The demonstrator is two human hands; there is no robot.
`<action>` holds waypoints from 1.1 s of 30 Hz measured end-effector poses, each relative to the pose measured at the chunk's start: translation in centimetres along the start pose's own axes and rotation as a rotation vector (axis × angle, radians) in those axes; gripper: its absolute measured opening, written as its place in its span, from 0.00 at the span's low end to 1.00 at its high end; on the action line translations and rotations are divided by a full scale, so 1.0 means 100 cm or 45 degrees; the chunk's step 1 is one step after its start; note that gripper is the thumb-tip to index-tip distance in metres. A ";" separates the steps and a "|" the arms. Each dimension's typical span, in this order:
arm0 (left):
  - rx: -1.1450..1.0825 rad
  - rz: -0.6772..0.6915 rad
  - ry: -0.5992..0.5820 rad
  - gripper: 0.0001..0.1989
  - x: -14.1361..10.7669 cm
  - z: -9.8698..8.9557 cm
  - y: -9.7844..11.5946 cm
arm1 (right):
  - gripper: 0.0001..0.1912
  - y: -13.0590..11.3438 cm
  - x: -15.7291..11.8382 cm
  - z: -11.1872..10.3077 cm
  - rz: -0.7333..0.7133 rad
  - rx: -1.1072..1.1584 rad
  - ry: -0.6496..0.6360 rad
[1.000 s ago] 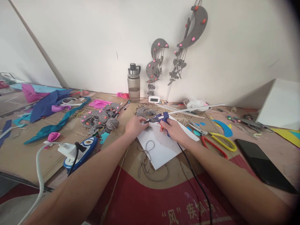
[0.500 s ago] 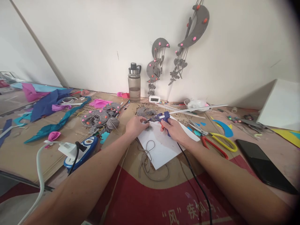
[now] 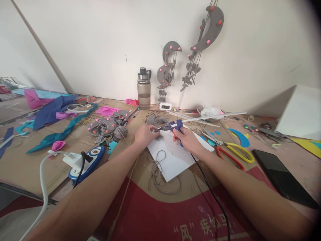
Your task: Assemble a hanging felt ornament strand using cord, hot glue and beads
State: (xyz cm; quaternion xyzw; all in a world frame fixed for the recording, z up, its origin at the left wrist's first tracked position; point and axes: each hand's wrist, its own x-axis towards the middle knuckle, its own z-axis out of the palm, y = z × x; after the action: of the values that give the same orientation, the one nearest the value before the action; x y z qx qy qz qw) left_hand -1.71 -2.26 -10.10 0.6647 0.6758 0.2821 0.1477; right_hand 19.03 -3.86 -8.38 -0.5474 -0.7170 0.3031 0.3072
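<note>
My right hand (image 3: pixel 187 138) is wrapped round a blue hot glue gun (image 3: pixel 178 125) with an orange trigger, its nozzle pointing left. A clear glue stick (image 3: pixel 215 117) seems to run out of its back, and a black cord (image 3: pixel 210 189) trails down from the grip. Close to the nozzle tip, my left hand (image 3: pixel 146 135) pinches a small grey piece, mostly hidden by the fingers. Beneath both hands lies a white sheet of paper (image 3: pixel 173 160). Loose grey yarn (image 3: pixel 156 170) curls over its left edge and onto the cardboard.
Scissors (image 3: pixel 235 149) and a black phone (image 3: pixel 278 174) lie at right. A blue-and-white power strip (image 3: pixel 87 164), grey felt moons (image 3: pixel 105 125) and a yarn ball (image 3: pixel 120 132) sit at left. Behind stand a water bottle (image 3: pixel 143 90) and a small digital clock (image 3: pixel 165 106). Moon hangings (image 3: pixel 213 30) hang on the wall.
The glue stick behind the gun has shifted slightly to the right, and the cord has swung a little rightward. Both hands stay nearly in place.
</note>
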 end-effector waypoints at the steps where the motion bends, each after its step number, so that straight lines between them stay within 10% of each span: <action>1: -0.002 0.006 0.001 0.18 0.000 0.000 -0.001 | 0.21 -0.001 0.000 0.000 -0.004 -0.003 0.006; 33: -0.011 0.009 0.008 0.18 0.000 0.000 0.000 | 0.20 0.000 0.000 0.000 -0.029 -0.045 -0.009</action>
State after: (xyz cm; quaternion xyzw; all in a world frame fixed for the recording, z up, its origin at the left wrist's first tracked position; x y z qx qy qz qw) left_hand -1.76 -2.31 -10.10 0.6655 0.6727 0.2878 0.1476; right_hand 19.00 -3.82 -8.39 -0.5435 -0.7295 0.2889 0.2983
